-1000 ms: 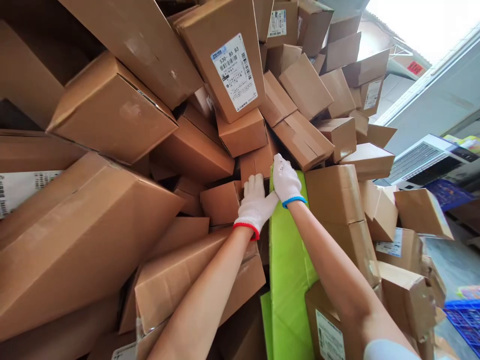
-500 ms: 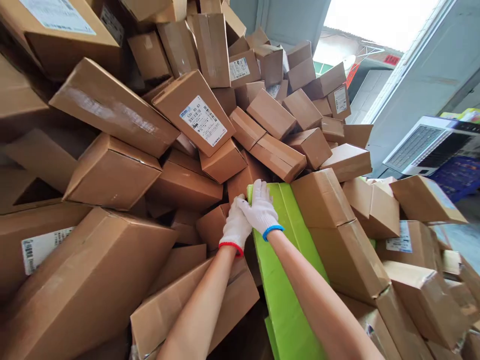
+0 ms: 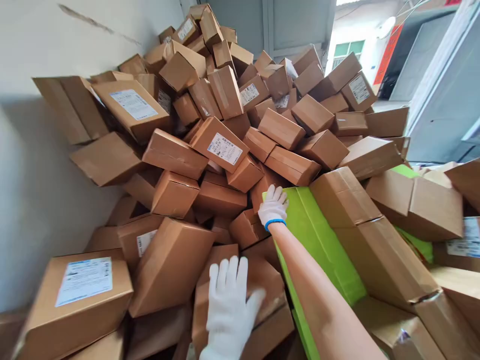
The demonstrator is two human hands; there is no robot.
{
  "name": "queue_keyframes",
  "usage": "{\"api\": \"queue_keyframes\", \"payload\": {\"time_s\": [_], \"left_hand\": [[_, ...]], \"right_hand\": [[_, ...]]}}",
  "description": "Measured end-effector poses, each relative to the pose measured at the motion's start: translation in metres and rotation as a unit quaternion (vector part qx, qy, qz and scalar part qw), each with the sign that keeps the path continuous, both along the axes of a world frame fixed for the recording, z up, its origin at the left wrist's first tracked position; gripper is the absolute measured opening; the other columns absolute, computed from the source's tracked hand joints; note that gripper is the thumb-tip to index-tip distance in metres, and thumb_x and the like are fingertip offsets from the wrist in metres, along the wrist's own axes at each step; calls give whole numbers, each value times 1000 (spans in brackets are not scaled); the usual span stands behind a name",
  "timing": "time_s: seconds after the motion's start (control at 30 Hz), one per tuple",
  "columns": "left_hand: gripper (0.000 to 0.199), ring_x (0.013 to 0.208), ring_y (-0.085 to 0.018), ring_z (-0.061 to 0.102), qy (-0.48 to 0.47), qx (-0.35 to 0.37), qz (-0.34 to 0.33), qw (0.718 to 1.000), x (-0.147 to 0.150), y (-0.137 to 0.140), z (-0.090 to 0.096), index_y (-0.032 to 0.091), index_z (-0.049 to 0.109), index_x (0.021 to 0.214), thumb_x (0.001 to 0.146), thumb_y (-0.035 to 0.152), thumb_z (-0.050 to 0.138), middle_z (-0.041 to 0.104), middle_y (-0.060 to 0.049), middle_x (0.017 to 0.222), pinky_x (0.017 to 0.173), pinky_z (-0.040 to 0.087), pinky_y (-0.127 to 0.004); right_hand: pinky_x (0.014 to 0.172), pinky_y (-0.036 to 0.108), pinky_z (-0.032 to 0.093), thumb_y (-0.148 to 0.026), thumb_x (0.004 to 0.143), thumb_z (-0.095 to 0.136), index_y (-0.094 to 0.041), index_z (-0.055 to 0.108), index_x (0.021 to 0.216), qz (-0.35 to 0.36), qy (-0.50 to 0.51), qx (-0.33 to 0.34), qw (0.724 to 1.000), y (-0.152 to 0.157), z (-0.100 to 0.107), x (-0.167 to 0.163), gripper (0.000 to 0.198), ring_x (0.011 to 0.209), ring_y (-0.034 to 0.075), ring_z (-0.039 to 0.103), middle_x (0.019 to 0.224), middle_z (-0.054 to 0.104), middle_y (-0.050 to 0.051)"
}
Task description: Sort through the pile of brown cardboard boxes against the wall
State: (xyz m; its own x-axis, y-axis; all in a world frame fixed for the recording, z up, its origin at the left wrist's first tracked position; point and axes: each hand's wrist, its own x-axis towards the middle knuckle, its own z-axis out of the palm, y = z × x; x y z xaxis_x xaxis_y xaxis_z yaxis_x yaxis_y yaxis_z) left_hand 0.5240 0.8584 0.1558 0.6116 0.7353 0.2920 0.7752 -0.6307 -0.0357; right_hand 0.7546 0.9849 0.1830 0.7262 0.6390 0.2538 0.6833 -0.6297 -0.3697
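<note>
My right hand (image 3: 273, 206), in a white knitted glove with a blue cuff, rests on the far left corner of a long bright green box (image 3: 318, 240). Its fingers are apart and lie across the corner's edge. Closer to me, my left hand (image 3: 230, 305) wears a matching white glove. Its fingers stretch forward with the thumb spread out and slightly blurred, and nothing is in it. Behind and beneath that hand is a brown carton (image 3: 262, 280), partly hidden; whether they touch I cannot tell.
Brown cartons lie heaped at many angles, rising toward the back against a white wall (image 3: 45, 200). A labelled carton (image 3: 82, 305) sits at the lower left. Tall cartons (image 3: 382, 255) stand right of the green box. A bright doorway (image 3: 360, 45) opens at the upper right.
My left hand has come away from beside my right hand, moving toward me and spreading its fingers. My right hand stays at the green box's corner. The view takes in more on the left.
</note>
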Motion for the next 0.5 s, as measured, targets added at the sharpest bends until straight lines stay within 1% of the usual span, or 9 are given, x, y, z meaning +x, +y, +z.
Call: {"api": "queue_keyframes", "payload": {"time_s": [0.03,0.1,0.2,0.27,0.33,0.4,0.43,0.47,0.5], "left_hand": [[63,138,-43,48,17,3,8,1000,-16,-9,-5,13,63,139,91,55,67,60,-19,143,123,24,-60],[58,121,-40,60,49,-22,12,998,-31,-13,-6,16,70,128,93,60,60,71,-17,124,112,39,-55],[45,101,-33,66,79,-45,26,995,-18,12,4,17,72,120,101,52,49,73,-13,107,96,47,-48],[43,97,-32,65,84,-30,34,995,-5,34,11,16,71,120,103,46,45,71,-12,102,91,48,-46],[42,97,-32,65,84,-22,30,996,2,49,13,16,70,122,104,43,42,71,-12,101,87,47,-44],[41,94,-31,65,91,-31,29,995,4,55,11,18,70,118,105,43,41,70,-11,98,83,47,-43],[39,92,-31,65,97,-39,33,994,3,56,11,19,70,112,104,43,41,70,-10,96,81,47,-42],[38,91,-30,66,102,-45,36,993,3,56,11,19,70,106,104,43,41,70,-10,93,79,47,-42],[37,89,-30,66,106,-51,41,992,3,56,11,20,69,102,104,43,41,69,-9,91,78,47,-41]], "right_hand": [[116,60,31,-27,94,58,-9,18,165,1,2,0,1000,-1,0,0,83,149,45,27,167,18,24],[118,59,29,-30,94,61,-9,18,165,5,7,-5,1000,-6,1,1,86,149,46,25,167,18,25],[118,59,29,-40,92,70,-9,16,165,38,32,-25,998,-15,8,10,96,149,46,25,167,18,26],[118,60,29,-49,87,76,-6,18,164,64,40,-17,997,-18,18,16,105,147,46,29,165,22,28],[121,58,25,-54,85,77,-4,23,162,94,22,49,994,-12,31,16,106,146,44,32,162,30,27],[123,48,25,-53,90,71,-7,33,159,116,36,148,981,4,45,7,91,145,36,36,157,40,22],[121,42,30,-55,93,65,-10,38,156,120,75,183,973,17,51,1,82,143,32,42,154,45,20],[116,37,38,-58,95,60,-11,43,153,117,127,198,965,31,57,-7,77,137,29,49,149,51,19],[108,35,46,-62,97,55,-9,46,150,107,178,196,958,46,61,-14,76,128,28,57,142,56,20]]}}
